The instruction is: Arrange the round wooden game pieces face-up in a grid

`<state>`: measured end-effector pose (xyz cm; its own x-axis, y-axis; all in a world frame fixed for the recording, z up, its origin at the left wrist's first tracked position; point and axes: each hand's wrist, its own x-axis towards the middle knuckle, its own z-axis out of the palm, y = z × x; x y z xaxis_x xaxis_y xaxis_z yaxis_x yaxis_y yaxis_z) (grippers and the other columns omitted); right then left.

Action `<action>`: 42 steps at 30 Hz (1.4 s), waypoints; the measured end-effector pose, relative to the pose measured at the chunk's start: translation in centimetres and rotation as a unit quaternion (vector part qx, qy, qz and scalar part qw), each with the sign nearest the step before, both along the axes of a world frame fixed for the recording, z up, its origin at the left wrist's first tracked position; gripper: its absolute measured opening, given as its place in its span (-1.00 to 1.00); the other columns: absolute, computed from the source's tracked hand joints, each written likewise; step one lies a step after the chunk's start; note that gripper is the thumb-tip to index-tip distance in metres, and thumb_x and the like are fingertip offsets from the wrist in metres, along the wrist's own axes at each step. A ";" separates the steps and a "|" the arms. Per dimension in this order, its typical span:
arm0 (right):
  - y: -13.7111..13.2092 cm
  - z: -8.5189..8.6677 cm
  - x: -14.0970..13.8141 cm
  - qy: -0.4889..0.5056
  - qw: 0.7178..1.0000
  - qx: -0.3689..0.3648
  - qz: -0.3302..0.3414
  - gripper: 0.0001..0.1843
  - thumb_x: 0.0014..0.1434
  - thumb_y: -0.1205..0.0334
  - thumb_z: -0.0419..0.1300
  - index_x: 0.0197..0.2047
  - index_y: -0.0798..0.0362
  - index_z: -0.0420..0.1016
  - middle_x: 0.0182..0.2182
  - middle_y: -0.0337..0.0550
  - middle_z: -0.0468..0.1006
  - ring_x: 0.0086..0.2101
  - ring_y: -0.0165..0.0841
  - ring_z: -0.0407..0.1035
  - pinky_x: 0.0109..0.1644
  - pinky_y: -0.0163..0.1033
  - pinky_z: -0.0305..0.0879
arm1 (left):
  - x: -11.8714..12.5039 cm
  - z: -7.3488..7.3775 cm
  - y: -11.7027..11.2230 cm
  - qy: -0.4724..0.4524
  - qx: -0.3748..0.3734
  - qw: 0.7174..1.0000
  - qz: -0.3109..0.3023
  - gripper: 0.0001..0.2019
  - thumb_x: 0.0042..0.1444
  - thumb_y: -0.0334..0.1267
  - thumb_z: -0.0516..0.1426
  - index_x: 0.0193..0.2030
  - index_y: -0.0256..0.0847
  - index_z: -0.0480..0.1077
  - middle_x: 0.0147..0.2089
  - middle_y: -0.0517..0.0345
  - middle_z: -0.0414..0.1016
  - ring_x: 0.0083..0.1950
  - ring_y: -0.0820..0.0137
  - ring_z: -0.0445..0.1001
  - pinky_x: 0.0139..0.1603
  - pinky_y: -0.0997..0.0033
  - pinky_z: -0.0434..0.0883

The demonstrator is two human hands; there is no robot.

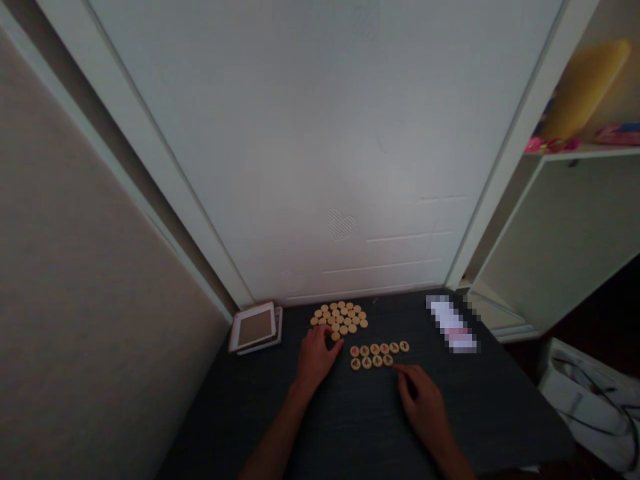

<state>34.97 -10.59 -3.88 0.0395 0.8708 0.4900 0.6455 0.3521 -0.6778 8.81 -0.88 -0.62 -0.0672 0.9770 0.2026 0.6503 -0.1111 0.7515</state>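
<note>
Round wooden xiangqi pieces lie on a dark table in two groups. Blank faces show on the cluster of pieces (340,312) near the white panel. Closer to me, a two-row set of pieces (375,349) shows red and black characters. My left hand (316,353) is at the cluster's near edge, thumb and index finger closed around a blank-faced xiangqi piece (335,337). At the right end of the lower row, my right hand (421,395) has its index fingertip beside the last black-marked piece (388,360). Its fingers are partly extended, with nothing visible between them.
Flat framed items (256,328) are stacked at the table's back left. A pixelated pale item (453,325) lies at the right. The white panel (340,167) rises behind the table (350,423). Beyond its right edge, a white box (590,400) contains cables.
</note>
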 end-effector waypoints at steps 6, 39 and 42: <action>-0.1 -0.2 0.1 0.020 1.000 -0.003 -0.007 -0.78 0.35 0.20 0.11 -0.07 -0.03 0.58 -0.26 -0.11 0.64 -0.26 -0.23 0.56 -0.14 -0.18 0.50 | 0.0 0.0 0.0 -0.010 0.004 1.000 -0.003 -0.82 0.10 -0.16 0.27 -0.19 -0.13 0.47 -0.17 0.06 0.63 -0.11 0.19 0.59 -0.08 0.23 0.49; -0.9 1.8 -7.0 0.075 0.985 -0.037 0.152 -0.76 0.34 0.19 0.17 0.06 -0.07 0.49 -0.22 -0.15 0.62 -0.26 -0.30 0.54 -0.14 -0.27 0.52 | 2.8 0.0 -10.0 -0.268 -0.095 0.952 -0.112 -0.74 0.25 -0.03 0.18 -0.06 -0.13 0.49 -0.09 0.06 0.67 -0.05 0.22 0.63 0.03 0.31 0.54; -0.9 1.6 -7.0 0.077 0.982 -0.039 0.165 -0.74 0.34 0.18 0.18 0.07 -0.07 0.49 -0.20 -0.13 0.62 -0.24 -0.29 0.54 -0.13 -0.25 0.52 | 2.7 -0.2 -9.9 -0.270 -0.097 0.951 -0.115 -0.74 0.26 -0.01 0.16 -0.10 -0.13 0.50 -0.13 0.08 0.68 -0.07 0.23 0.64 0.00 0.34 0.55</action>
<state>27.97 -11.50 -2.23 -0.1834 0.8831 0.4318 0.3920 0.4685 -0.7917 11.49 -10.79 -0.81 0.1100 0.9938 0.0143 0.1383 -0.0296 0.9899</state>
